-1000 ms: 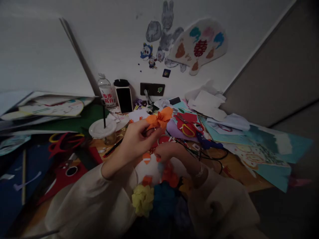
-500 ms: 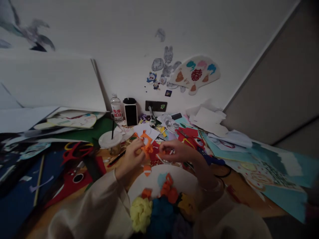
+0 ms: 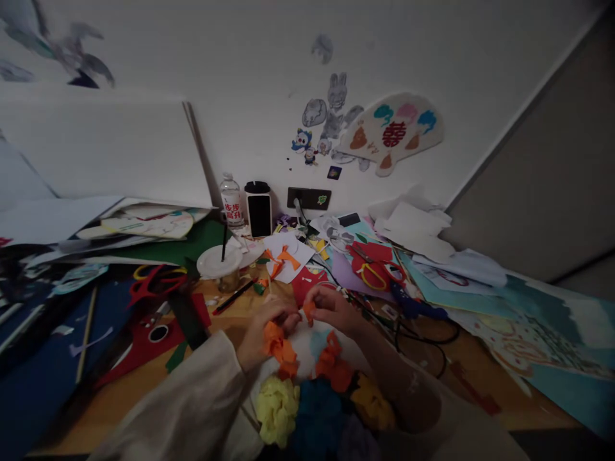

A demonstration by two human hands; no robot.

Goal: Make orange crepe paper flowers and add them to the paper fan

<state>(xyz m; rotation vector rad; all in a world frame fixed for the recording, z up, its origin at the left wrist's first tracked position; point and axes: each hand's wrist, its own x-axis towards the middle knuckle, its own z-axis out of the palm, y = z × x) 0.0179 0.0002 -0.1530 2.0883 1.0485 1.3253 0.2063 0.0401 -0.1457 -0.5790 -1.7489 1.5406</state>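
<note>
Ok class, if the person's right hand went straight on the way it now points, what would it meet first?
The right hand would probably meet the small orange paper piece at its fingertips, then the left hand; depth is unclear.

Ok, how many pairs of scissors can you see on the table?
2: a red pair left of the cup, and a yellow-and-red pair beside the purple paper. More may be hidden under the papers.
</note>
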